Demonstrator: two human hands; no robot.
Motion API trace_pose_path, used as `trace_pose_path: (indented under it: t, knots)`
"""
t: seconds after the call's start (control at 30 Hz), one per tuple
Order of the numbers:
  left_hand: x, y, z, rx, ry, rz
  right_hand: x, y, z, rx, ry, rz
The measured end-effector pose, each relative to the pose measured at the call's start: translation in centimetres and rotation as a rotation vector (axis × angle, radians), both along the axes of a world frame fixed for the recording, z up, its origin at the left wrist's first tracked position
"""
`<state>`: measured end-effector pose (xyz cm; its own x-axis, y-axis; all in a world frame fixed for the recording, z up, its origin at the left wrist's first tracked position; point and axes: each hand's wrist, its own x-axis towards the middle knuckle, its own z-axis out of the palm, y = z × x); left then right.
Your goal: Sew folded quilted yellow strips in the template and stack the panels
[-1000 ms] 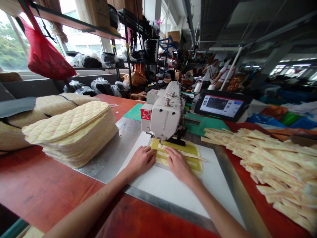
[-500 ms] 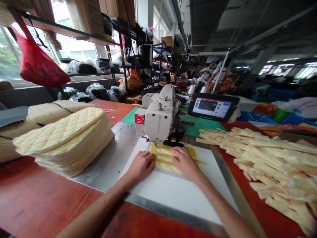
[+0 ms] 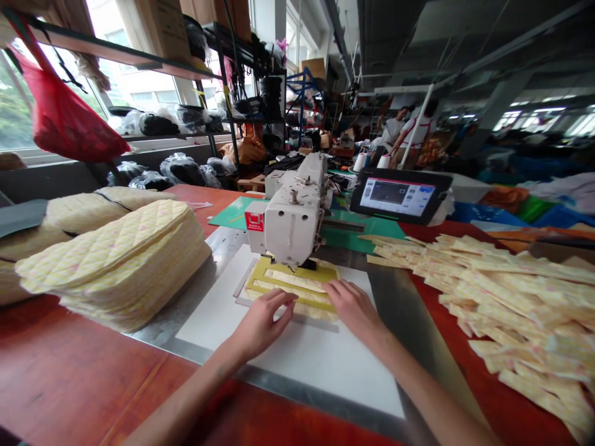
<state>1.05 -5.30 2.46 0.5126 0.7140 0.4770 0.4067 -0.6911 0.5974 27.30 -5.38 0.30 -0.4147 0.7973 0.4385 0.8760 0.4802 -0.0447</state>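
Note:
A yellow template point(image 3: 292, 288) lies on a white board point(image 3: 288, 371) under the needle of a white industrial sewing machine point(image 3: 290, 217). Cream quilted strips point(image 3: 292, 294) show through its slots. My left hand point(image 3: 264, 322) rests with its fingertips on the template's lower edge. My right hand point(image 3: 353, 308) lies flat at the template's lower right corner, and neither hand grips anything. The template's far part is partly hidden beneath the machine head.
A tall stack of quilted yellow pieces point(image 3: 111, 266) stands to the left, and a loose pile of quilted strips point(image 3: 502, 310) covers the red table point(image 3: 69, 365) to the right. A touch screen point(image 3: 397, 195) stands behind. Two co-workers point(image 3: 409, 133) stand far back.
The white board and yellow template have slid left under the needle. My hands have moved left with them, and the right hand now sits at the template's corner.

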Motion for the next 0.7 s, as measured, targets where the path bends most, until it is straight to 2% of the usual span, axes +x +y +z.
trace_pose_path:
  t: [0.23, 0.33, 0.43, 0.53, 0.6, 0.7]
  knots:
    - [-0.2, 1.4, 0.5, 0.07, -0.095, -0.008, -5.7, 1.2, 0.8, -0.184, 0.655, 0.27]
    - [-0.8, 2.0, 0.7, 0.034, -0.182, 0.024, -7.7, 2.2, 0.9, -0.292, 0.989, 0.236]
    - [-1.3, 2.3, 0.3, -0.134, -0.328, 0.07, -9.0, 3.0, 0.2, -0.525, 1.32, 0.199]
    - [-1.7, 2.6, -0.8, -0.362, -0.487, 0.073, -9.6, 3.1, -0.8, -0.651, 1.37, 0.206]
    - [-1.8, 2.7, -1.4, -0.462, -0.552, 0.067, -9.8, 3.0, -1.2, -0.636, 1.323, 0.21]
    - [-1.9, 2.7, -1.7, -0.527, -0.586, 0.074, -10.1, 2.7, -1.1, -0.614, 1.307, 0.223]
